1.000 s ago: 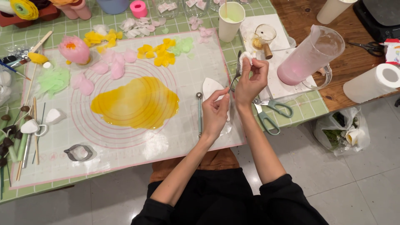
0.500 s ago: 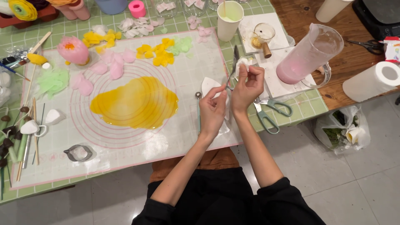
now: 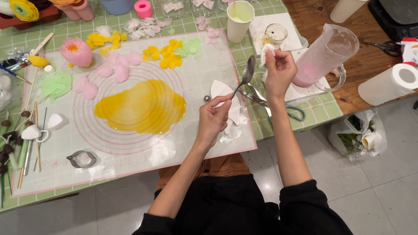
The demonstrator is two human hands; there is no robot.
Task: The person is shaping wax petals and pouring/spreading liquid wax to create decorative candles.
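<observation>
My left hand (image 3: pixel 214 116) grips the handle of a metal spoon (image 3: pixel 246 74), whose bowl points up and away over the right edge of the clear work mat (image 3: pixel 130 152). My right hand (image 3: pixel 278 69) is raised above the table's right side and pinches a small white wad (image 3: pixel 266 50) between thumb and fingers. A white petal-shaped piece (image 3: pixel 222 90) lies on the mat just beyond my left hand. A yellow translucent puddle (image 3: pixel 141 106) is spread in the mat's middle.
A plastic jug with pink residue (image 3: pixel 324 54), a paper cup (image 3: pixel 240 17), a small glass jar (image 3: pixel 276 34) and teal-handled scissors (image 3: pixel 296 114) sit to the right. Pink, yellow and green petals (image 3: pixel 167 52) and a pink flower (image 3: pixel 76 51) lie at the back. Tools line the left edge; a paper roll (image 3: pixel 389 82) stands far right.
Both hands were close together over the white piece. Now my right hand has lifted away to the upper right with the white wad, and the left has tilted the spoon upward.
</observation>
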